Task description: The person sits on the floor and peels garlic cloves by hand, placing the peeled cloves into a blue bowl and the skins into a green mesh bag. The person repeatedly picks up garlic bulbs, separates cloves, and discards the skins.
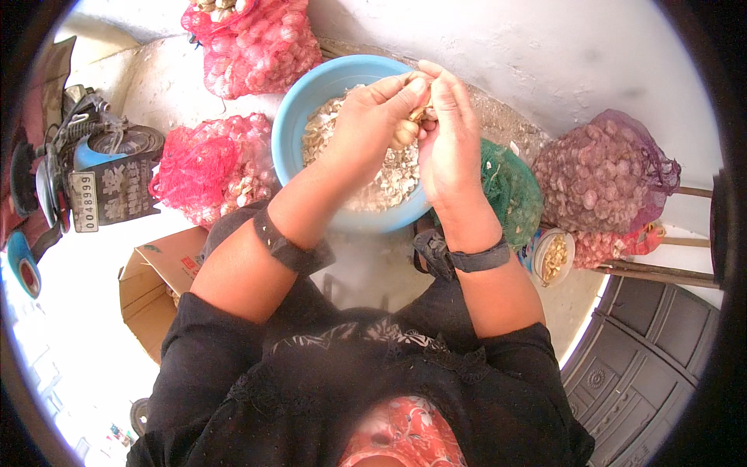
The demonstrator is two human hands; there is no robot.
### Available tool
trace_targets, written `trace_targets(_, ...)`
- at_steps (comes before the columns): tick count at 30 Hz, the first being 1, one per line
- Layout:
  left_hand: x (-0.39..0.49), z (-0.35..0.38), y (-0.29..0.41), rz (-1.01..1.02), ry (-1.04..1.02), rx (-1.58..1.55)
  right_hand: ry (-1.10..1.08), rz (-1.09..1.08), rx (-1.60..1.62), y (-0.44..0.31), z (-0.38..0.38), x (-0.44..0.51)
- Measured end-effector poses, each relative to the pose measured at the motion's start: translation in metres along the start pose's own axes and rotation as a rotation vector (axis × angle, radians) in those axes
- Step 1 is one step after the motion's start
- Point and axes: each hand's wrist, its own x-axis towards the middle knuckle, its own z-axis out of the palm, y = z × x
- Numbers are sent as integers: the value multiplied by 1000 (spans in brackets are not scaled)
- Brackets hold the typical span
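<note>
Above a blue plastic basin [286, 146] my two hands meet. My left hand [370, 114] has its thumb and fingers closed on garlic [404, 133], with a pale peeled part showing below the fingers. My right hand [452, 125] touches the same garlic from the other side, its thumb and fingers bent around a piece with loose skin. The fingers hide part of the garlic. Dry garlic skins [397, 181] lie spread over the bottom of the basin.
Red mesh bags of garlic [257, 49] stand left of the basin, near an open cardboard box [140, 292]. On the right are a green mesh bag [510, 192], a purple mesh bag of bulbs [601, 169] and a bucket of cloves [554, 257]. A motorbike [58, 169] stands far left.
</note>
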Motion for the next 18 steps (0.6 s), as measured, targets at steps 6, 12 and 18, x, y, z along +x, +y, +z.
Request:
trace_targets(6, 6, -4, -3, -30, 102, -21, -7, -20, -207, -1, 0, 0)
trace_targets(12, 5, -1, 1, -43, 118, -92, 9, -25, -316, -11, -8, 10)
trace_targets(18, -6, 15, 0, 120, -22, 151, 151, -48, 60, -8, -6, 5)
